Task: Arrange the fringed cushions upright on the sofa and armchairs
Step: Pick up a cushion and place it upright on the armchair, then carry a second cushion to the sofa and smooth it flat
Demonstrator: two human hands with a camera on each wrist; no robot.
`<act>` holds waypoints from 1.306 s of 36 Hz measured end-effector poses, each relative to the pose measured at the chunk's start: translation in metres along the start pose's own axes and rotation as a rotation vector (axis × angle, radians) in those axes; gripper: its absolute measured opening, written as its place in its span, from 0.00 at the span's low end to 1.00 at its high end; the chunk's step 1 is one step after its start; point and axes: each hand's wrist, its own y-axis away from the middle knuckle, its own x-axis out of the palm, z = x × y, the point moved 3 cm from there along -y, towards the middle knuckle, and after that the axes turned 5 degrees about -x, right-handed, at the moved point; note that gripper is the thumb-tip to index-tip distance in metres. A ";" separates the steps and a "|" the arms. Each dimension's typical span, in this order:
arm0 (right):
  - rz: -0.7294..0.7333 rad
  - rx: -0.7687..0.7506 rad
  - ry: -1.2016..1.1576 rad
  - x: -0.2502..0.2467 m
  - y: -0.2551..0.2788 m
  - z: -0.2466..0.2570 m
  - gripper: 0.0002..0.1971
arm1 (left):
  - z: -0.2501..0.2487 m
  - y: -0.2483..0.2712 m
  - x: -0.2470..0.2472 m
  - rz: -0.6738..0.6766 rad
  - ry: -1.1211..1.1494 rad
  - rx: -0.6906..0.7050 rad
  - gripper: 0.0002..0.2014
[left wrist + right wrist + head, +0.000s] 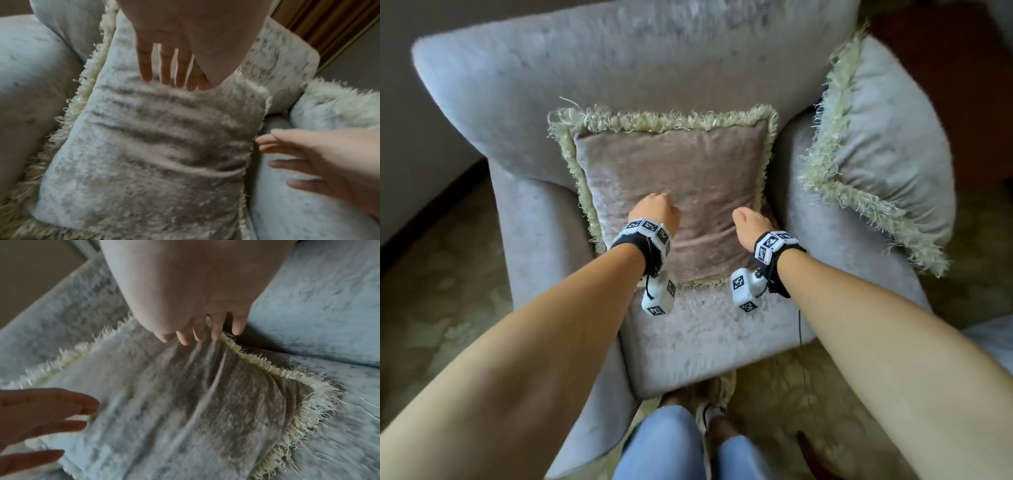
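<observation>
A taupe velvet cushion with a pale green fringe [671, 164] lies on the seat of a grey armchair [619, 68], its far edge against the backrest. My left hand [654, 210] hovers over its near left part with straight fingers [164, 73] and holds nothing. My right hand [748, 224] is over its near right part, and its fingertips [198, 335] touch the fabric beside the fringe. The fabric [185, 402] is creased below them. A second cushion, grey with the same fringe [887, 144], rests tilted on the right armrest.
The chair's left armrest [534, 219] is bare. A patterned carpet [448, 308] lies around the chair. Dark wooden furniture [945, 85] stands behind the right armrest, and a wall [400, 102] is at the left. My legs in jeans [664, 445] stand at the seat's front edge.
</observation>
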 end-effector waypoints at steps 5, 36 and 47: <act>-0.013 0.088 -0.045 -0.045 0.038 0.018 0.27 | -0.027 0.021 -0.038 0.134 0.166 0.001 0.14; -0.323 0.125 -0.125 -0.254 0.163 -0.083 0.18 | -0.270 0.097 -0.108 0.446 0.831 -0.042 0.20; -0.236 0.172 -0.152 -0.287 0.160 -0.195 0.16 | -0.334 0.104 -0.067 0.210 0.534 -0.169 0.22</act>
